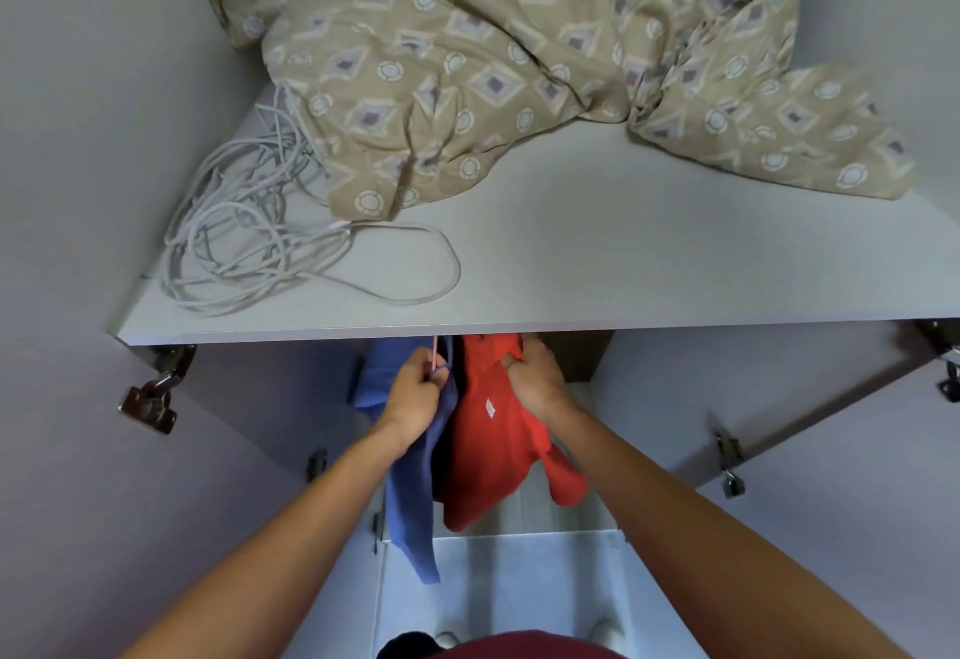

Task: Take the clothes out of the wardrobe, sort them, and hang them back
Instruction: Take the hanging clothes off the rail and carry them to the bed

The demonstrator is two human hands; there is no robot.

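Observation:
Below the white wardrobe shelf (pixel 545 284) hang two garments side by side. The blue garment (pixel 410 507) is on the left, on a thin pink hanger (pixel 434 351). My left hand (pixel 415 396) is closed on that hanger and the blue collar. To its right hangs the red garment (pixel 493 455) with a small white label. My right hand (pixel 535 377) grips the top of it just under the shelf edge. The rail and the tops of both garments are hidden by the shelf.
A beige patterned sheet (pixel 519 60) lies crumpled on the shelf, with a coil of white cable (pixel 270 237) at its left. Open wardrobe doors with metal hinges (pixel 156 388) stand on both sides. A white lower panel (pixel 498 585) sits below the clothes.

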